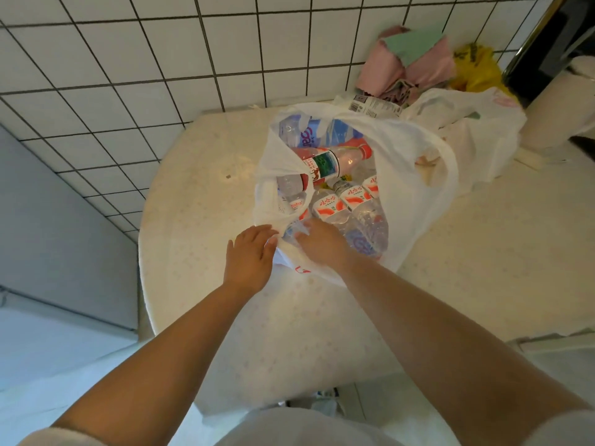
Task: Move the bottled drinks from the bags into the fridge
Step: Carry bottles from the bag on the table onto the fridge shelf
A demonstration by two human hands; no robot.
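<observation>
clutter first: at the far right corner of the counter [199, 201] sits a heap of pink and green cloths [415, 62], with a yellow bag [479, 69] just beside it against the tiled wall [128, 59]. a second white bag [476, 136] slumps behind the one you are working in, touching it, and a paper towel roll [557, 104] stands at the right edge.

your white plastic bag [415, 188] sits near the far left corner of the counter, mouth gaping toward you. its handle loop [289, 162] lies across the opening and over the red-capped bottle [335, 162], which is in your way on that side.

that red-capped bottle lies on top of the pile, long axis running left to right, cap pointing right. below it the red-labelled water bottles [347, 201] lie side by side, long axes running roughly toward you. blue-labelled bottles [309, 133] lie at the far end of the bag.

your left hand [251, 252] rests on the near rim of the bag, fingers fairly straight and together, gripping nothing that you can see. your right hand [318, 243] reaches inside the mouth onto a clear bottle [363, 239] at the near end; its fingertips are hidden by plastic, so you cannot tell whether it has closed on the bottle.
</observation>
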